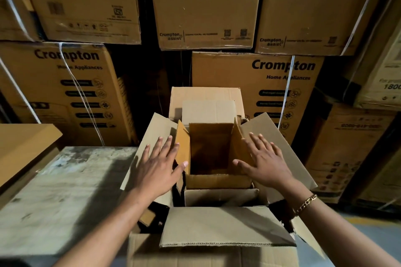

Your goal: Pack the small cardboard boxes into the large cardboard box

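The large box (227, 225) held one open small box (210, 147). Your left hand (158, 171) and right hand (269, 165) lay splayed over its flaps.

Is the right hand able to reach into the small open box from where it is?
Probably yes. The right hand is open over the large box's right flap, just beside the small open box, whose top is uncovered.

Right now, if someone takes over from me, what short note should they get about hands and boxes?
Left hand: open, flat over the left flap of the large cardboard box.
Right hand: open, over its right flap.
Done: one small cardboard box stands inside, its top flaps open.
Left: any further small boxes; none is in view.
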Demonstrator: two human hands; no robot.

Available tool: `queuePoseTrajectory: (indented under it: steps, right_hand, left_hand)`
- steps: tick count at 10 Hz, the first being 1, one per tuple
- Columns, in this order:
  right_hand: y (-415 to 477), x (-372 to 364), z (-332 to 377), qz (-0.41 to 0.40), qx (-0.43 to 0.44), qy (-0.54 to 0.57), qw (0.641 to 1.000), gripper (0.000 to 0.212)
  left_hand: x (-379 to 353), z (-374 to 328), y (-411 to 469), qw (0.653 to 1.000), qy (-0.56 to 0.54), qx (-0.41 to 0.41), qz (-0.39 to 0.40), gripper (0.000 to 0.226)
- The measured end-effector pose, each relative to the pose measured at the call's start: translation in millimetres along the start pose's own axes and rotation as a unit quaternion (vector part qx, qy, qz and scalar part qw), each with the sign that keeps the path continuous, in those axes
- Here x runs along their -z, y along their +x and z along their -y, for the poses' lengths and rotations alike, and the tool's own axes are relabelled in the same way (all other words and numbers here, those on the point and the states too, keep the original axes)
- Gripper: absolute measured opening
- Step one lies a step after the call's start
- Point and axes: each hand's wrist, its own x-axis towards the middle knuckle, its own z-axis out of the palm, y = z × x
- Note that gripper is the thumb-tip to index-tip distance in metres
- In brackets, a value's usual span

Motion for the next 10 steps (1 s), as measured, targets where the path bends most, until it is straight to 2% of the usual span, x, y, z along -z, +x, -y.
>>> queuePoseTrajectory:
  steps: [3,5,7,9,10]
  right_hand:
    - [-0.8,7.6,21.8,0.006,-0.012,-0.004,1.0,0.083]
    - [-12.7,17.1,36.7,0.018,-0.037,-0.005,0.999,0.082]
    - [-27.9,24.7,53.0,0.022,-0.067,-0.019,0.997,0.089]
    - [-33.2,61.0,63.7,-0.019,-0.078,-0.029,0.996,0.088]
    - [-25.6,91.2,68.4,-0.068,-0.063,-0.043,0.995,0.088]
  left_hand:
    - [22.7,28.0,-2.2,1.0,-0.01,0.017,-0.023,0.086]
    - [28.6,38.4,-2.6,1.0,-0.004,-0.016,-0.018,0.088]
    - [41.8,46.8,-3.8,0.998,-0.005,-0.059,-0.024,0.086]
    - [68.3,51.6,5.7,0.994,0.005,-0.091,-0.055,0.076]
    - [97.9,50.5,16.9,0.99,0.003,-0.096,-0.1,0.077]
